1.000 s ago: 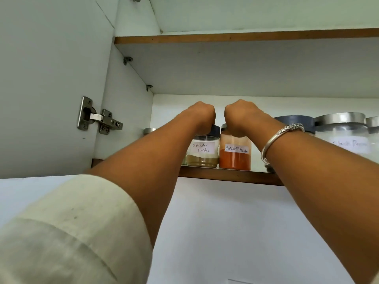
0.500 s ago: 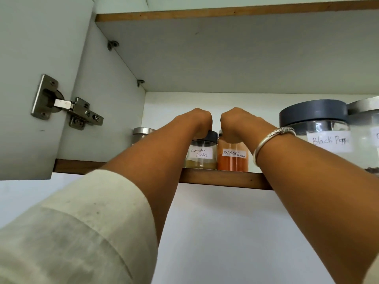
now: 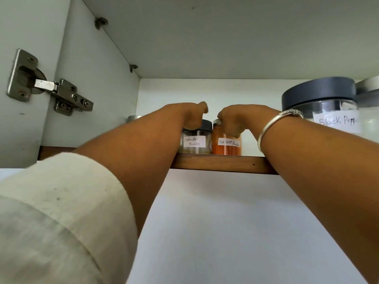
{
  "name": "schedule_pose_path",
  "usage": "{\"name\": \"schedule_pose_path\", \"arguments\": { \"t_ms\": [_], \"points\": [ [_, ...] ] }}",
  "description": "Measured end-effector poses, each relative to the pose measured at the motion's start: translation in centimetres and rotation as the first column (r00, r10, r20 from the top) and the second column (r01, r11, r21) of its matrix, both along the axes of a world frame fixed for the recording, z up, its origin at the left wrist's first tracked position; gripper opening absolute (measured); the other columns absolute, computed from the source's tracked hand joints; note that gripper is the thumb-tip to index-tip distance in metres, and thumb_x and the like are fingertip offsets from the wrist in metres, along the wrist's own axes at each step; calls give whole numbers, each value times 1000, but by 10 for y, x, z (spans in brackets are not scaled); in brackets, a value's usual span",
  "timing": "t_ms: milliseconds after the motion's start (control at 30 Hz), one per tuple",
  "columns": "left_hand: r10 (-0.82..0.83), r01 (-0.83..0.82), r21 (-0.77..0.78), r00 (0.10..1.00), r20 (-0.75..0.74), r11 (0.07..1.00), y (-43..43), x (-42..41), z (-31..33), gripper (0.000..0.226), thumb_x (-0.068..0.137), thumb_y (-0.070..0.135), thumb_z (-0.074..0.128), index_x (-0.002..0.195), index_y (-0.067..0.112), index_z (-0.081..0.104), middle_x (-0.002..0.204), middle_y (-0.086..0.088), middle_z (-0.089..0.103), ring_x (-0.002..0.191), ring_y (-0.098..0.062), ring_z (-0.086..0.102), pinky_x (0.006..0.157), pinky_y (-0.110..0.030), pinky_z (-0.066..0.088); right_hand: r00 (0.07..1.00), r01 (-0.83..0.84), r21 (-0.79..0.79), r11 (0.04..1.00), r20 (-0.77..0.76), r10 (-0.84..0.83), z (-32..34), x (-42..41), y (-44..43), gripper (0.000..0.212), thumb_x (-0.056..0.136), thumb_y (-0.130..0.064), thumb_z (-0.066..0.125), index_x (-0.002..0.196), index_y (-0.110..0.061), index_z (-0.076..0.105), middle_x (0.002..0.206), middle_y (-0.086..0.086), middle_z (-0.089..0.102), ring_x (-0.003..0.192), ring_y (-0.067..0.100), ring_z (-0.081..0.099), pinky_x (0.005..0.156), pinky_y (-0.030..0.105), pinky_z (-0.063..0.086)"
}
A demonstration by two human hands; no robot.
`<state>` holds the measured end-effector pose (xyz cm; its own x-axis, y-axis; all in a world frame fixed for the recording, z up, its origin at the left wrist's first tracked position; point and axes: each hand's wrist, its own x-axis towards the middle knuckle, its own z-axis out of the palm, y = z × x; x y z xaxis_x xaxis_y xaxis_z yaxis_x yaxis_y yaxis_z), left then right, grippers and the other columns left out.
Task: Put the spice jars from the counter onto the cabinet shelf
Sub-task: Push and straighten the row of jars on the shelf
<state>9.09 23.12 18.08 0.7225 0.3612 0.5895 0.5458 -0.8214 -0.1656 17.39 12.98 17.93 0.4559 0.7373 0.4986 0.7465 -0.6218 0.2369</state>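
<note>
Two small glass spice jars stand side by side on the cabinet shelf [image 3: 225, 163], near its wooden front edge. The coriander powder jar [image 3: 195, 142] has a dark lid and a white label. The red chilli powder jar [image 3: 226, 145] is full of orange-red powder. My left hand [image 3: 191, 115] grips the coriander jar from above by its lid. My right hand [image 3: 233, 119] grips the top of the chilli jar the same way. A silver bangle sits on my right wrist. Both jars rest upright on the shelf and touch each other.
A large jar labelled black pepper [image 3: 328, 111] with a dark lid stands at the right, with a silver-lidded jar [image 3: 369, 95] behind it. Another silver lid [image 3: 134, 118] shows behind my left arm. The open cabinet door with its hinge [image 3: 51, 89] is at the left.
The view has tilted and drawn closer to the shelf. Both hands stay on the jar tops, now lower and spread slightly apart; the jars sit deeper on the shelf.
</note>
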Motion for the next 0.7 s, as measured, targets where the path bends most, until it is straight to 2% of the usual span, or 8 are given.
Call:
{"name": "schedule_pose_path", "arguments": {
  "t_ms": [67, 100, 200, 367, 467, 600, 700],
  "points": [
    [-44, 44, -17, 998, -33, 999, -3, -1, -2, 53, 91, -1, 38, 139, 22, 34, 133, -12, 50, 110, -29, 51, 83, -31, 41, 1000, -19, -1, 1000, 0, 19, 0, 0, 0, 50, 83, -11, 62, 132, -11, 51, 121, 9, 61, 110, 28, 58, 94, 39, 49],
    [-43, 42, -9, 998, -50, 999, -5, -1, -3, 52, 92, -2, 38, 139, 21, 39, 134, -10, 49, 114, -28, 50, 83, -28, 39, 1000, -22, 4, 1000, 3, 22, 0, 0, 0, 52, 83, -11, 61, 134, -11, 49, 125, 10, 60, 112, 29, 58, 94, 40, 50],
    [-24, 27, 51, 998, -63, 998, -8, 1, -4, 52, 92, -3, 37, 137, 21, 47, 138, -6, 49, 121, -26, 49, 84, -24, 37, 999, -34, 24, 999, 22, 33, 0, 1, 0, 51, 84, -13, 58, 134, -11, 51, 127, 10, 59, 113, 30, 57, 96, 41, 49],
    [-11, 22, 93, 993, -118, 995, -11, 0, -4, 54, 92, -3, 34, 136, 23, 49, 134, -3, 54, 115, -25, 53, 82, -25, 40, 998, -68, 22, 997, -13, 68, -3, -1, -1, 48, 91, -8, 53, 138, -5, 45, 137, 13, 51, 124, 30, 50, 100, 35, 42],
    [14, 7, 122, 985, -172, 992, -12, 0, -5, 50, 94, 0, 34, 137, 20, 47, 131, -5, 56, 114, -25, 54, 79, -24, 40, 997, -76, 10, 997, -26, 76, -3, -3, -2, 48, 91, -7, 54, 138, -3, 44, 138, 14, 51, 125, 30, 50, 99, 34, 43],
    [46, -17, 131, 973, -226, 991, -11, 3, -5, 41, 97, 8, 34, 135, 17, 48, 125, -8, 60, 100, -22, 56, 60, -19, 37, 998, -69, -16, 997, -10, 69, -5, -4, -4, 42, 92, -7, 52, 133, 0, 49, 133, 16, 54, 119, 30, 53, 92, 31, 43],
    [53, -31, 108, 975, -216, 994, -11, 4, -7, 40, 99, 12, 31, 136, 17, 47, 126, -9, 59, 100, -23, 55, 72, -25, 36, 999, -46, -30, 998, 7, 47, -6, -6, -5, 36, 91, -9, 53, 126, 1, 53, 124, 16, 58, 104, 28, 56, 79, 29, 39]
  ]
}}
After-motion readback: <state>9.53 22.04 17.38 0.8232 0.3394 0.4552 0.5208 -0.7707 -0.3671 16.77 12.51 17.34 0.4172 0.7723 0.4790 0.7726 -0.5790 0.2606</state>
